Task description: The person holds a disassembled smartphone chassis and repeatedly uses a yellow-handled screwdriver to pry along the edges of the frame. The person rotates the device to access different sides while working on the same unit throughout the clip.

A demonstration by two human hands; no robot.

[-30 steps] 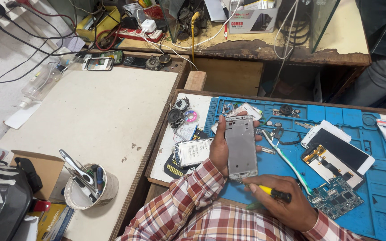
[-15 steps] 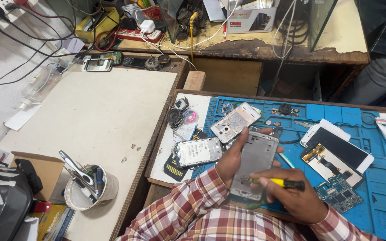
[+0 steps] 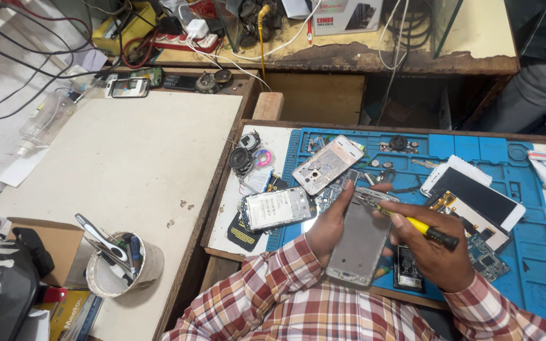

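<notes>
Head view looks down on our two hands over a blue work mat (image 3: pixel 538 278) that lies on a wooden desk (image 3: pixel 241 189).

Left hand (image 3: pixel 330 230): its grip is clamped on a silver phone frame (image 3: pixel 360 243), with the thumb along the left edge and the fingertips at the upper end. We hold the frame tilted, raised above the mat at its near edge, in front of our checked sleeves.

Right hand (image 3: pixel 434 252): its grip is closed on a yellow-handled screwdriver (image 3: pixel 412 222). The shaft points left and the tip (image 3: pixel 363 199) sits at the upper end of the frame; we cannot tell whether it touches.

Items on the mat and desk:
- A silver phone back (image 3: pixel 327 164) lies tilted, beyond the frame and apart from it.
- A phone body with a white battery face (image 3: pixel 277 208) lies to the left of the left hand, at the mat's left edge.
- A white phone with a dark screen (image 3: pixel 478 196) lies to the right, beyond the right hand.
- A green circuit board (image 3: pixel 489 259) lies just beside the right hand.
- Small round parts (image 3: pixel 244 158) lie near the upper left corner of the mat.

To the left stands a second, pale desk (image 3: pixel 127 158). A white cup of tools (image 3: pixel 124 262) stands near its front edge, and a clear plastic bottle (image 3: pixel 45 120) lies at its far left.
</notes>
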